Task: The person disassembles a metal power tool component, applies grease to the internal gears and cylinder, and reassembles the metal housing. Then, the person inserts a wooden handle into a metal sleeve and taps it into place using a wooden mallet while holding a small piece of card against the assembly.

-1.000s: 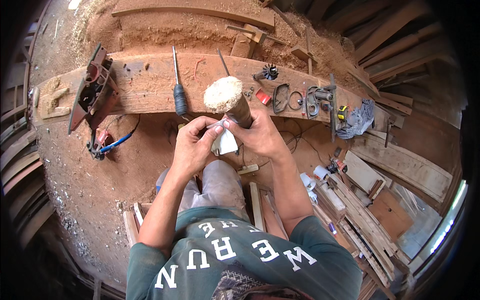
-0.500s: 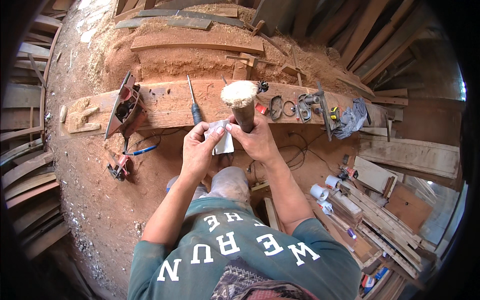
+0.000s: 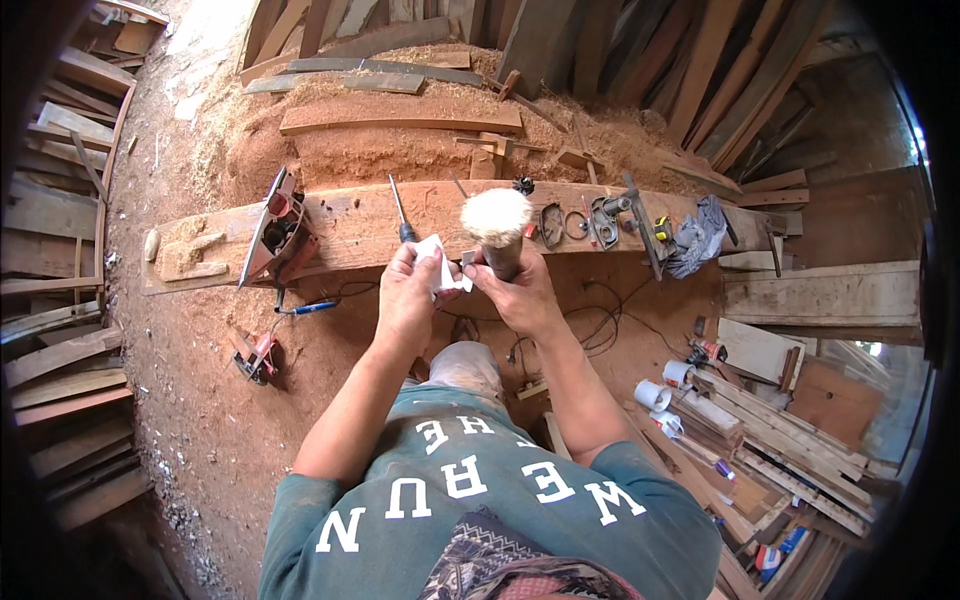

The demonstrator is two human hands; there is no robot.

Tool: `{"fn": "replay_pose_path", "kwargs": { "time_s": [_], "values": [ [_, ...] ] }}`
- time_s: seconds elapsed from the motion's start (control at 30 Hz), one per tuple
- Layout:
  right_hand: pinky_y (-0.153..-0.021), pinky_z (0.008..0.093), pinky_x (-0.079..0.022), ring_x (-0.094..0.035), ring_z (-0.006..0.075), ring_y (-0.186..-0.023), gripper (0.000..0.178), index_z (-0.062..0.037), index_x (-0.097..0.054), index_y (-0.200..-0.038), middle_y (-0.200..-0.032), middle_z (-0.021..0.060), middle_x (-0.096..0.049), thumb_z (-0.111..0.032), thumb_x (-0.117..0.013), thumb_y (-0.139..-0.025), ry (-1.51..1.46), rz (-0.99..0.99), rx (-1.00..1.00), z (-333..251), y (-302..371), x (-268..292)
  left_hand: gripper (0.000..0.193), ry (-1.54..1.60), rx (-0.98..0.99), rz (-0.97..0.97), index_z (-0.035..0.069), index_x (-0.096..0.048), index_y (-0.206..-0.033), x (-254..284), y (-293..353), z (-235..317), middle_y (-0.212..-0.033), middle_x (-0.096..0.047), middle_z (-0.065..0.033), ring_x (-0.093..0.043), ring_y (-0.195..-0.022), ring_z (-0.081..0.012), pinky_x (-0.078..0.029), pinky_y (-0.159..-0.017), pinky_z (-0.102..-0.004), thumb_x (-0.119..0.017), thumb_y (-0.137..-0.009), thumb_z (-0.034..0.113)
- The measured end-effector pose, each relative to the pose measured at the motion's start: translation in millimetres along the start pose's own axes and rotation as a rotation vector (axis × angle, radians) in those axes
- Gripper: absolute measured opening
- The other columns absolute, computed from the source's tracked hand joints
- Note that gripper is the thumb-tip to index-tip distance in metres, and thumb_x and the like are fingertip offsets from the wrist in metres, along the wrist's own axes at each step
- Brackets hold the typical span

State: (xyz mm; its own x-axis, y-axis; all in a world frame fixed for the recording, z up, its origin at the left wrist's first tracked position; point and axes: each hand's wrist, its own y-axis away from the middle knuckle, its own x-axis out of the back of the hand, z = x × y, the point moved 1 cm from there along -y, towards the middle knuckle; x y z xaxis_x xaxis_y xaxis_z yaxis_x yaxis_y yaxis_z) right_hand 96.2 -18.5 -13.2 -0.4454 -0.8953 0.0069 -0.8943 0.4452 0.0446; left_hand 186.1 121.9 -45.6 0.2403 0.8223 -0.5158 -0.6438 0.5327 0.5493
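My left hand [image 3: 407, 300] is closed on a folded piece of white paper [image 3: 445, 272], pinched between thumb and fingers. Close beside it, my right hand [image 3: 525, 302] grips a thick wooden mallet [image 3: 497, 218], its pale, frayed end pointing up. The right thumb and finger also pinch a small pale piece at the paper's edge; whether it is joined to the sheet I cannot tell. Just beyond the left hand, a long-shafted chisel or screwdriver [image 3: 404, 230] with a dark handle lies on the thick wooden plank [image 3: 350, 235]. The mallet's lower part is hidden by the right hand.
A red power tool with a flat base [image 3: 282, 235] rests on the plank's left. Rightward lie a tape measure [image 3: 663, 229] and a grey cloth [image 3: 702, 240]. Cables [image 3: 600, 320] and another red tool [image 3: 258, 362] are on the ground. White cups [image 3: 653, 395] stand by stacked boards.
Both hands have shifted slightly right and the mallet's head has come lower in view. The paper is tilted differently, and a small pale piece now shows between the right thumb and finger.
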Motion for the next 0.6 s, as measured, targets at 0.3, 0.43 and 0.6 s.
{"fn": "replay_pose_path", "kwargs": {
  "time_s": [0.3, 0.43, 0.6],
  "values": [
    [-0.077, 0.0267, -0.054, -0.067, 0.0094, -0.086, 0.008, -0.0007, -0.072, -0.101, -0.093, 0.0015, -0.073, -0.005, -0.078, -0.098, 0.021, 0.167, -0.091, -4, 4, -6, 0.095, 0.129, 0.052, -0.223, 0.012, -0.014, -0.166, 4, 20, 16, -0.122, -0.067, -0.0178, -0.074, -0.101, -0.0257, -0.066, -0.091, -0.0424, -0.074, -0.094, -0.004],
    [-0.067, 0.0250, -0.050, -0.062, 0.0072, -0.077, 0.008, -0.0020, -0.072, -0.097, -0.086, -0.0004, -0.070, -0.007, -0.079, -0.096, -0.017, 0.164, -0.086, -4, 1, -11, 0.090, -0.017, -0.063, -0.177, 0.010, -0.019, -0.165, 1, 20, 18, -0.120, -0.068, -0.0172, -0.073, -0.101, -0.0228, -0.065, -0.092, -0.0396, -0.071, -0.093, -0.008],
    [-0.074, 0.0280, -0.052, -0.065, 0.0080, -0.082, 0.010, -0.0015, -0.075, -0.101, -0.089, 0.0007, -0.073, -0.011, -0.078, -0.096, -0.059, 0.153, -0.184, 9, -1, -1, 0.084, -0.213, -0.203, -0.221, 0.005, -0.026, -0.162, 7, 17, 27, -0.114, -0.070, -0.0162, -0.073, -0.099, -0.0196, -0.064, -0.091, -0.0365, -0.071, -0.093, -0.008]
  ]
}}
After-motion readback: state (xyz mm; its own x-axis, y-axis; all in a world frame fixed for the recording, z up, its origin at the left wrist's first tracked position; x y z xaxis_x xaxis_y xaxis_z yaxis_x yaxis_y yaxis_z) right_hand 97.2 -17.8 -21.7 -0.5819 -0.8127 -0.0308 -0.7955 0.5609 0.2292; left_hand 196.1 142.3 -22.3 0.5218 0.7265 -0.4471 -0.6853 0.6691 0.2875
